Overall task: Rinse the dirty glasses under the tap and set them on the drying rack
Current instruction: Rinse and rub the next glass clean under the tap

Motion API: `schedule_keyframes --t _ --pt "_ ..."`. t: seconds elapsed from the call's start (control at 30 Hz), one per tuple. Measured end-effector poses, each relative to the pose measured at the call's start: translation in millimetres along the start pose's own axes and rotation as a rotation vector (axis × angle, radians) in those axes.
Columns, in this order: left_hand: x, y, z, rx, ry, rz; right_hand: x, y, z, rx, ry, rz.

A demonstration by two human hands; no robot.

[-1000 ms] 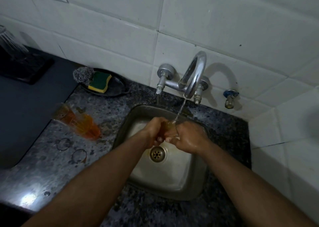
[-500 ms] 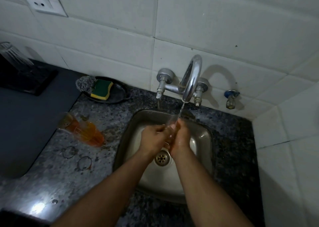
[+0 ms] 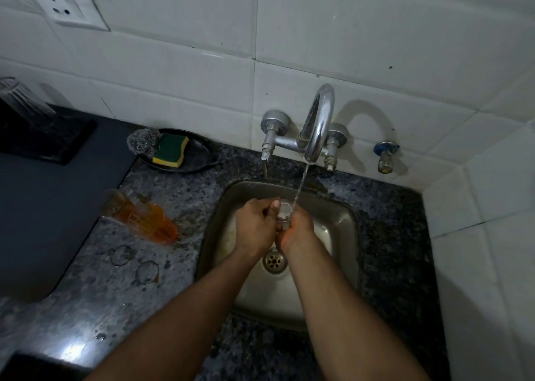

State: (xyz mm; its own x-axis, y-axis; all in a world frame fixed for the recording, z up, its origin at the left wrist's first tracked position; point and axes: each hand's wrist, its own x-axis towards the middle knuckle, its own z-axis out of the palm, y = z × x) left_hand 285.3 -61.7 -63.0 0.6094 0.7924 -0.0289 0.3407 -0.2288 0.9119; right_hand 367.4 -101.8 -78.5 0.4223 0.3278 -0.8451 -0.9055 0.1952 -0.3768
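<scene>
Both hands hold a small clear glass [image 3: 283, 215] over the sink [image 3: 341, 224], under the tap [image 3: 317, 126]: the left hand [image 3: 254, 224] and right hand [image 3: 298, 230] are curled around it. It is best to turn the mouth up into the stream and grip firmly, because wet glass slips.

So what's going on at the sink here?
A person is rinsing a clear glass under the running tap, holding it with both the left hand and the right hand over the sink. Orange-stained glasses lie on the counter, waiting. One washed glass stands upside down far left.
</scene>
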Motion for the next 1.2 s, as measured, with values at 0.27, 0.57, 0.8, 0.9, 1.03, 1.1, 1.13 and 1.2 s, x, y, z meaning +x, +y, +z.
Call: schedule_keyframes --t 0.27,0.57,0.8,0.9,1.03,1.1,1.13,1.2 --pt "9 16 0 0.012 -0.094 -0.233 -36 16 -6 -0.259 0.050 -0.413" --pt "-11 27 0 -0.333 -0.323 -0.354 -45 -16 -1 -0.513 0.260 -0.614" --pt "18 17 -21 -0.198 -0.412 -0.711 -26 -2 -32 -1.010 -0.195 -0.759" --pt "9 23 -17 -0.204 -0.420 -0.688 -32 -14 -24 -1.061 -0.106 -0.826" --pt "7 27 -4 -0.559 -0.464 -0.712 -29 -19 -8 -1.009 0.000 -0.795" --pt "13 26 -1 -0.739 -0.452 -0.757 -27 -14 -9 -0.822 -0.113 -0.685" --pt "17 25 -2 -0.796 -0.425 -0.797 -26 -12 -12 -0.714 -0.200 -0.633" --pt "24 23 -3 -0.804 -0.392 -0.882 -22 -9 -22 -0.597 -0.337 -0.557"
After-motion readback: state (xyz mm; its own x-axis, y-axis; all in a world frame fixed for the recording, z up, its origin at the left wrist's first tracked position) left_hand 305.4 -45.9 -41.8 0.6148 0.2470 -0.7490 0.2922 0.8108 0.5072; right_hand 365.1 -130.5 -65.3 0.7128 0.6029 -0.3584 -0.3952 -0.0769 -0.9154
